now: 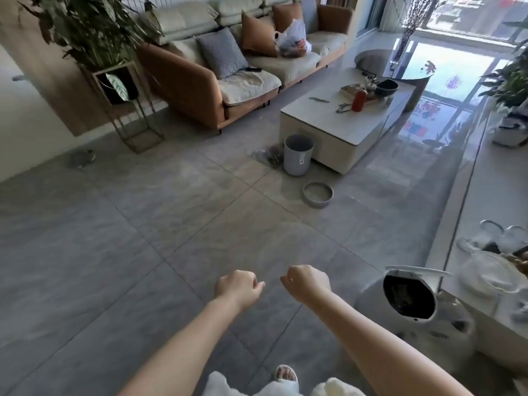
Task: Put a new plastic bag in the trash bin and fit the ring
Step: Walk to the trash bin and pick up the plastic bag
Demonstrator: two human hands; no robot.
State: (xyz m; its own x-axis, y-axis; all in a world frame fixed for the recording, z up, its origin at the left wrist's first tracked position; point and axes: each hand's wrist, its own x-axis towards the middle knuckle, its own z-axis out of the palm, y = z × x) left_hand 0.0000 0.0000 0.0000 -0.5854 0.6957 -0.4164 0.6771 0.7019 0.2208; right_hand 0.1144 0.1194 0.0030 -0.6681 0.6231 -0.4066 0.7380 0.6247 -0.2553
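Observation:
A pale grey trash bin [298,155] stands upright on the tiled floor beside the coffee table's near corner, with no ring on its rim. Its grey ring [317,194] lies flat on the floor a little nearer to me. A dark crumpled plastic bag [270,155] lies on the floor left of the bin. My left hand [238,286] and my right hand [307,281] are held out in front of me as closed fists, far short of the bin. Nothing shows in either fist.
A white coffee table [328,121] carries a red bottle, a dark bowl and small items. An orange sofa [194,90] with cushions and a filled white bag stands behind. A plant stand is at the left. A white round appliance [368,304] sits at my right beside a low cabinet.

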